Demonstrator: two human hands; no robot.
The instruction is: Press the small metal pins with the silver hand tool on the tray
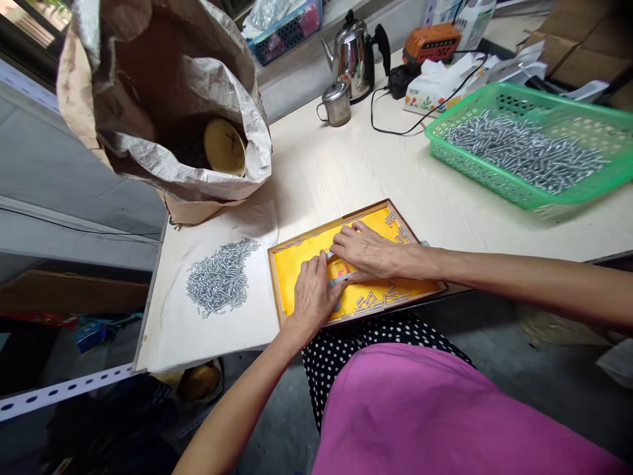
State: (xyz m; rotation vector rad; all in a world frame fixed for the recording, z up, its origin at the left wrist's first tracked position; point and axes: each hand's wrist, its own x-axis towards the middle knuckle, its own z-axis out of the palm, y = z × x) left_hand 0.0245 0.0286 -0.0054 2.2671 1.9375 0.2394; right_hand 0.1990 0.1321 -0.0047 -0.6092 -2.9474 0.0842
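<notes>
A shallow brown-rimmed tray [326, 227] with a yellow bottom lies at the table's front edge. Small metal pins [378, 300] are scattered along its near side and in its far right corner. Inside the tray, my left hand [314, 290] and my right hand [366, 251] are closed around a grey strip-like frame [341, 278], one hand at each side. Yellow and a red mark show through between its strips. Parts of the frame are hidden under my fingers. A heap of metal pins [217, 277] rests on a white cloth [173, 330] left of the tray.
A large open paper sack [198, 191] with a yellow bowl [225, 146] inside stands at the back left. A green basket [494, 178] of metal pins is on the right. Behind are a kettle [353, 56], a metal cup [336, 105], a black cable [395, 133] and an orange battery [430, 43].
</notes>
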